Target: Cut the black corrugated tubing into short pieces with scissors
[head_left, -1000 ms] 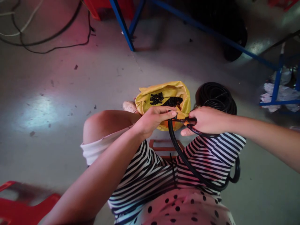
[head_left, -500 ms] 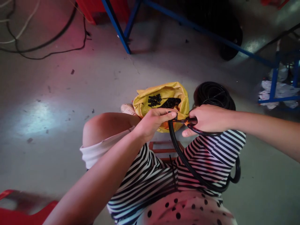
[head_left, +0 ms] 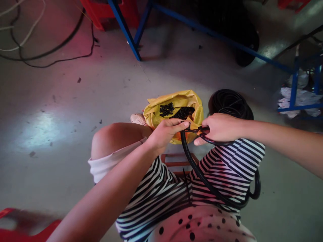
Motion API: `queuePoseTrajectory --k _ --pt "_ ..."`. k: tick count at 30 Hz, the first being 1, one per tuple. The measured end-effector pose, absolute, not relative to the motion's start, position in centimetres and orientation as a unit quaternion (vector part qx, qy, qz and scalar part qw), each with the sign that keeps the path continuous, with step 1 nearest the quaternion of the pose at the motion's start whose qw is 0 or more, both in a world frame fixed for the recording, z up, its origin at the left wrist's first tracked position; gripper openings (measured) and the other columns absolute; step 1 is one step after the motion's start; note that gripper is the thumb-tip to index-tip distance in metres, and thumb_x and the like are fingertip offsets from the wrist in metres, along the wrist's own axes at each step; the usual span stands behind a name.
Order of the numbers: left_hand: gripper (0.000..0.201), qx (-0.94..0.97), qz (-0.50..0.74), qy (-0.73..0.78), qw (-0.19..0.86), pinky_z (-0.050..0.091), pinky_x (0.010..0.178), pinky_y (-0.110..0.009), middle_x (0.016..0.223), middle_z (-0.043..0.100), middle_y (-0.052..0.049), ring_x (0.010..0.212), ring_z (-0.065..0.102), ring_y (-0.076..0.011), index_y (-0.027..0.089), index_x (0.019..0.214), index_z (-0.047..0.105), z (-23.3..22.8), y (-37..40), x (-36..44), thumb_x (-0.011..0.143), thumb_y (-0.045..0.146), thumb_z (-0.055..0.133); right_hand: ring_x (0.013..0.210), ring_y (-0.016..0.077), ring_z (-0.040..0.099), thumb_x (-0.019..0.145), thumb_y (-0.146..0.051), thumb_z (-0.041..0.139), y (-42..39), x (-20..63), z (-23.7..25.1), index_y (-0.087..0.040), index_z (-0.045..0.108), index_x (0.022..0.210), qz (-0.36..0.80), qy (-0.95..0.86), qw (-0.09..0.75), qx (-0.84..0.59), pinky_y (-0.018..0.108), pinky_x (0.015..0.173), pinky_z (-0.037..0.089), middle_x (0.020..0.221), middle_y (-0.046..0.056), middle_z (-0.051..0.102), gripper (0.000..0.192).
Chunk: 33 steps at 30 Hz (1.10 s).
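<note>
Right grip (head_left: 222, 127) nudged slightly inward — curled round scissors (head_left: 199, 131), left grip (head_left: 164, 133) pinching ribbed black tube (head_left: 198, 170)

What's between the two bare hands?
The head view shows a ribbed black plastic tube end and a black-orange cutting tool between left hand and right hand, in front of an open yellow bag.

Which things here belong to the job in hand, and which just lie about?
Apparently in use: scissors, ribbed black tube, black coil, yellow bag, short black pieces.

Apparently lying about: floor cables, crumpled white plastic, dark scrap.
</note>
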<state>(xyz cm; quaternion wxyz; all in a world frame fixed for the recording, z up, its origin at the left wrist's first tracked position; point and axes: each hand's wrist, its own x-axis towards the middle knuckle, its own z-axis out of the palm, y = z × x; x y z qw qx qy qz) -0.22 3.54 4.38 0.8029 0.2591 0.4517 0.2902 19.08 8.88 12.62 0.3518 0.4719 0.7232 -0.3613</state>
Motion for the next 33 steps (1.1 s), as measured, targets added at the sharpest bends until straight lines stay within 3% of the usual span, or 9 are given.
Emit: queuePoseTrajectory --k 7,19,27,33 --pt "0.039 0.248 0.321 0.451 0.795 0.056 0.092 -0.038 0.093 0.080 -0.008 0.088 0.073 -0.0223 0.018 0.095 0.082 4.7 3.5 0.2 0.072 0.049 0.086 0.064 0.0217 0.061 0.073 -0.083 0.056 9.1 19.2 13.2 -0.019 0.076 0.087 -0.344 0.734 0.354 0.466 0.030 0.057 0.036 0.073 0.009 0.070 0.069" --pt "0.033 0.288 0.300 0.453 0.788 0.052 0.097 -0.037 0.096 0.080 -0.007 0.096 0.071 -0.0226 0.019 0.093 0.082 4.4 3.4 0.3 0.075 0.046 0.083 0.079 0.0264 0.069 0.075 -0.080 0.057 9.2 19.9 12.9 -0.020 0.075 0.104 -0.374 0.737 0.360 0.433 0.030 0.065 0.042 0.089 0.011 0.075 0.069" --pt "0.034 0.289 0.298 0.450 0.791 0.052 0.095 -0.036 0.095 0.080 -0.008 0.094 0.071 -0.0223 0.016 0.092 0.081 4.6 3.4 0.4 0.075 0.045 0.083 0.075 0.0243 0.067 0.075 -0.078 0.059 9.3 20.2 12.9 -0.021 0.075 0.101 -0.425 0.716 0.356 0.424 0.030 0.065 0.041 0.085 0.009 0.073 0.064" --pt "0.031 0.274 0.303 0.458 0.790 0.051 0.095 -0.037 0.094 0.079 -0.008 0.095 0.070 -0.0221 0.016 0.092 0.081 4.7 3.4 0.4 0.078 0.044 0.081 0.077 0.0256 0.067 0.074 -0.082 0.056 9.4 19.8 12.8 -0.019 0.075 0.102 -0.397 0.716 0.374 0.436 0.031 0.063 0.041 0.090 0.011 0.074 0.071"
